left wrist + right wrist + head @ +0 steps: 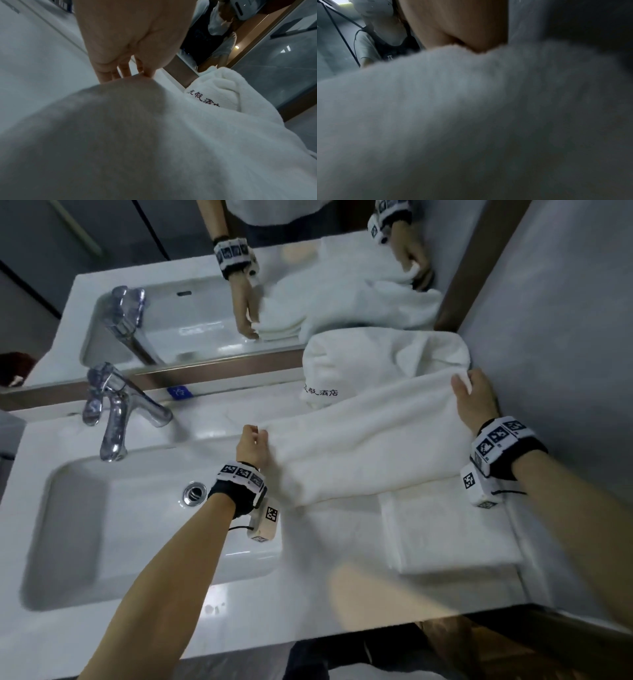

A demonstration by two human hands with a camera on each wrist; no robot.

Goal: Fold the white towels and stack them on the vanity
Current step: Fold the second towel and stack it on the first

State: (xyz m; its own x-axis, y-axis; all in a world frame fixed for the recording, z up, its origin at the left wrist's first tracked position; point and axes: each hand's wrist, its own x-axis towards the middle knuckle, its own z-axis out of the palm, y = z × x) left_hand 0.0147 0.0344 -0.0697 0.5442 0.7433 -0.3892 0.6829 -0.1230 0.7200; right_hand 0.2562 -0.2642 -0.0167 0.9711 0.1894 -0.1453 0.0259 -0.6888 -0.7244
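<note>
A long white towel point(363, 440) stretches across the vanity counter point(308, 604), right of the basin. My left hand point(255, 440) pinches its left end, and my right hand point(469, 395) grips its far right corner by the wall. In the left wrist view my fingertips point(147, 73) pinch the towel's edge point(154, 135). The right wrist view is filled with blurred towel point(471, 108). A folded white towel point(452, 535) lies flat on the counter, partly under the stretched one. Behind, a crumpled white towel with dark embroidered characters point(376, 357) sits against the mirror.
A white basin point(144, 529) with a drain point(195, 493) lies to the left, and a chrome faucet point(116, 409) stands behind it. The mirror point(239, 285) runs along the back. A grey wall point(565, 337) closes the right side.
</note>
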